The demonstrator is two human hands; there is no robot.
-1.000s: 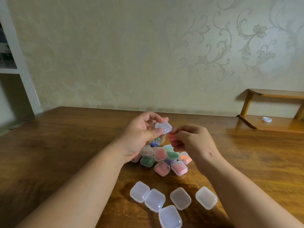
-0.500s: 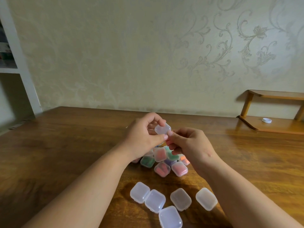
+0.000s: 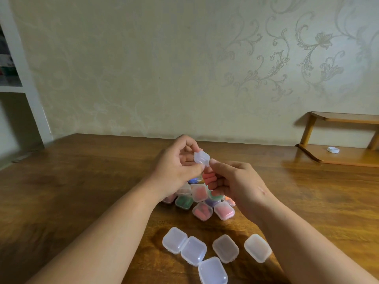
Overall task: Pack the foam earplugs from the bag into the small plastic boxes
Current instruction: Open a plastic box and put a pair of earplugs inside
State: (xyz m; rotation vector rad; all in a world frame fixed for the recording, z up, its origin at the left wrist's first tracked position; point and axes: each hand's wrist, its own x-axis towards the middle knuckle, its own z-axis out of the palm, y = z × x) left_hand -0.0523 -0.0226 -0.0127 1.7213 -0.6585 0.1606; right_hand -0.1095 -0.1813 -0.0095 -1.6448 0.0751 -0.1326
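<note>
Wooden table (image 3: pixel 82 181) under patterned wallpaper (image 3: pixel 184 68): above its middle the left hand (image 3: pixel 176 169) pinches a small clear plastic box (image 3: pixel 202 157), the right hand (image 3: pixel 235 181) curls round coral foam earplugs (image 3: pixel 209 178), a fingertip (image 3: pixel 213 162) touching the box. Best brace the box, open it wide, then seat the plugs lengthwise.

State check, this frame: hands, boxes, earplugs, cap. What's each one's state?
left hand: grips the held box
held box: off the table, lid open or shut unclear
right hand: curled round red earplugs
red earplugs: in right hand, not yet boxed
filled boxes: shut, piled on table
empty boxes: five, shut, on table
white cap: lying on shelf
</note>
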